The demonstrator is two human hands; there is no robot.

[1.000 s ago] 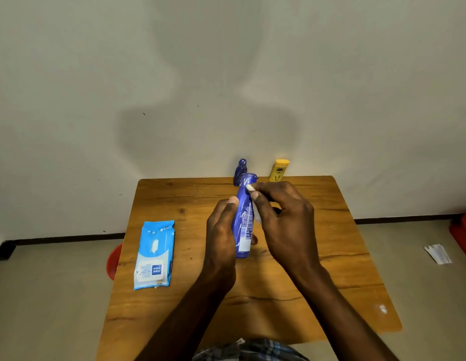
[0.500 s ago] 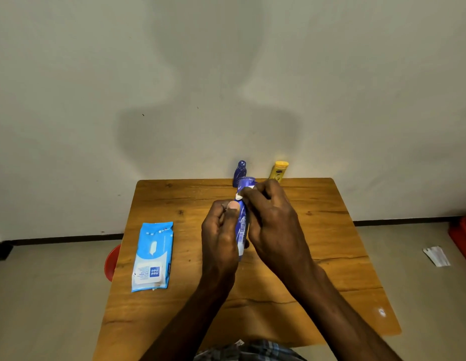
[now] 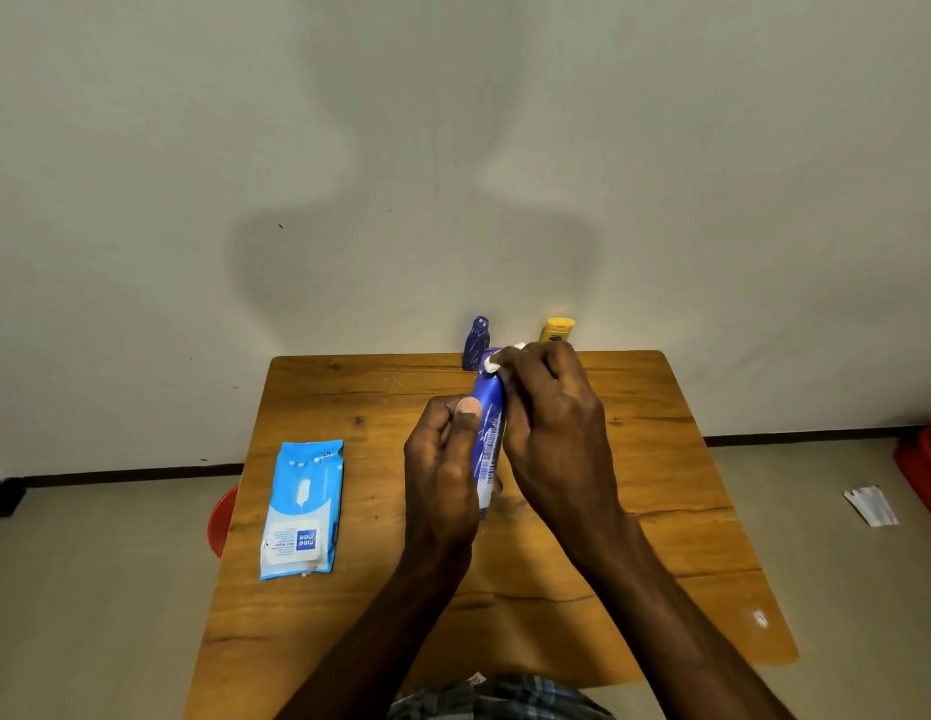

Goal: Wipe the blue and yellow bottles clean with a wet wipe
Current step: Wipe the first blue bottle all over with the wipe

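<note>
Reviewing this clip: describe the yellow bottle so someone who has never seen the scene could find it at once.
Start at the wooden table and go to its far edge, against the wall. Two small bottles stand there: the yellow bottle is the right-hand one, partly hidden behind the right hand. Its neighbour, the small dark blue bottle, stands to its left, and only the yellow one is that colour.

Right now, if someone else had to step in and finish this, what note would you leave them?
Left hand grips the blue bottle upright above the table.
Right hand pinches a wipe against the bottle's top.
Small blue bottle and yellow bottle stand at the table's far edge, untouched.
Wipe pack lies on the left.
Done: wipe taken out, first bottle being wiped.
Left: finish it, then wipe the other two.
</note>
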